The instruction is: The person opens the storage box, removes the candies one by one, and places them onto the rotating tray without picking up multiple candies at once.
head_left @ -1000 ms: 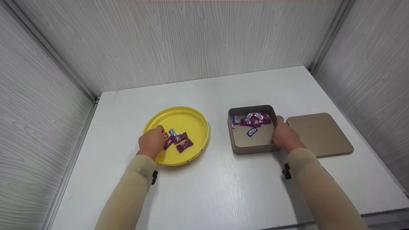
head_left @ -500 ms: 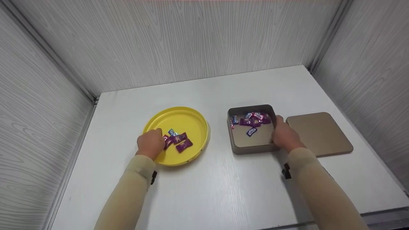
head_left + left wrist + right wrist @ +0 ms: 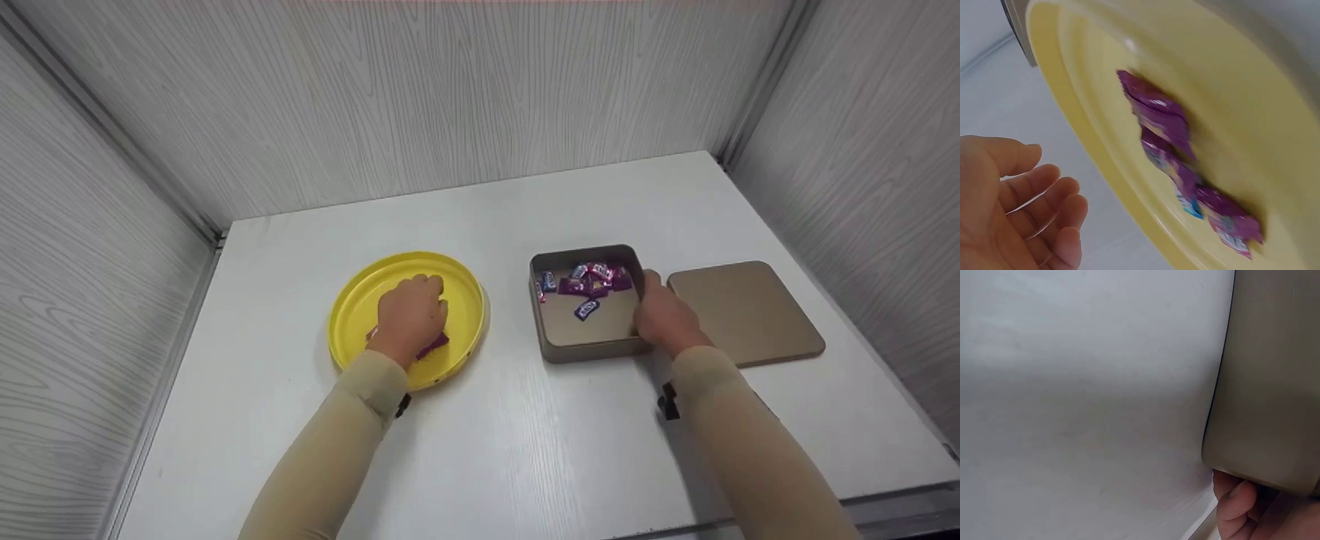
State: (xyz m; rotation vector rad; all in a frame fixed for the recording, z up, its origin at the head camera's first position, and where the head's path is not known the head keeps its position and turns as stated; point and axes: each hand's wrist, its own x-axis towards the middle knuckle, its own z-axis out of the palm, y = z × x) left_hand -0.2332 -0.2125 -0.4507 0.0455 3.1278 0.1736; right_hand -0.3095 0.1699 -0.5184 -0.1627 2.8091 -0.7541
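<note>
My left hand [image 3: 411, 315] is over the yellow round tray [image 3: 466, 296], covering most of the candies in it. In the left wrist view the fingers [image 3: 1044, 208] are loosely bent with nothing between them, apart from the candies. Purple-wrapped candies [image 3: 1157, 109] lie in a line there, with a blue wrapper [image 3: 1188, 203] and a pink-and-white one [image 3: 1234, 243] partly beneath. My right hand [image 3: 666, 313] grips the right wall of a bronze square tin [image 3: 600, 328]. Several wrapped candies [image 3: 592, 285] lie inside that tin, mostly towards its back.
A flat bronze lid [image 3: 746, 311] lies on the white table [image 3: 495, 450], just right of the tin. Wood-grain panels [image 3: 480, 90] stand behind the table and on both sides. Table surface separates the yellow tray from the tin.
My left hand has moved rightward and slightly up, from the tray's left side to over its middle, now covering most of the candies. The right hand keeps its grip on the tin.
</note>
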